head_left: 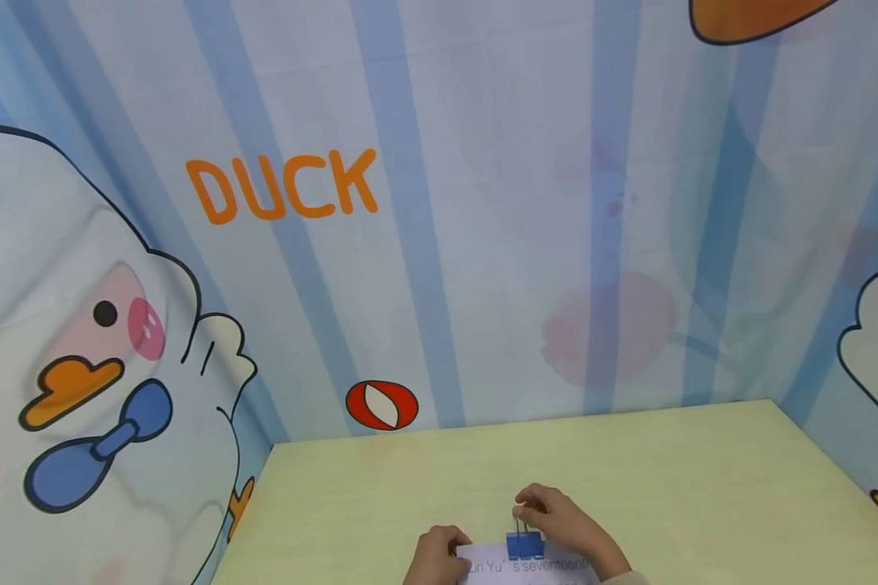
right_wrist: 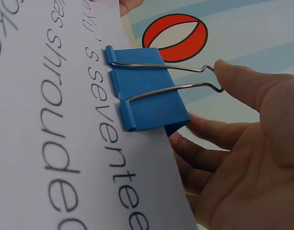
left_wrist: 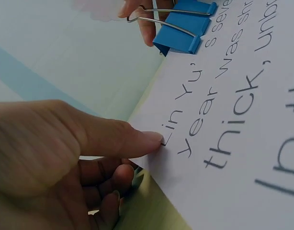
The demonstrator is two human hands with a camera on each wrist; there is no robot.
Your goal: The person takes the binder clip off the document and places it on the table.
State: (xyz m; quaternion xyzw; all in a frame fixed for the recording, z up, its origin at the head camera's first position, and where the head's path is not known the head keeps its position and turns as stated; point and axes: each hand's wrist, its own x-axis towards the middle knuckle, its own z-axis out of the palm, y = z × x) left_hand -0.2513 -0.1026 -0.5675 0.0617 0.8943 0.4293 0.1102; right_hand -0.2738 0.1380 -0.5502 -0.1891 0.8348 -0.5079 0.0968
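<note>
A blue binder clip [head_left: 524, 546] sits on the top edge of a sheet of white printed paper [head_left: 486, 574]. In the right wrist view, the clip [right_wrist: 149, 93] has its upper wire handle standing out past the paper's edge. My right hand [head_left: 562, 522] holds the clip, thumb [right_wrist: 238, 86] at the tip of the wire handle and fingers behind the clip's back. At the paper's top left corner, my left hand [head_left: 437, 556] pinches the sheet. Its thumb [left_wrist: 132, 140] lies on the printed side, with the other fingers curled underneath.
A pale yellow table [head_left: 380, 479] stretches out around the hands. Behind it hangs a blue-striped curtain [head_left: 483, 203] with duck drawings, orange lettering and a red ball [head_left: 402, 404] printed on it.
</note>
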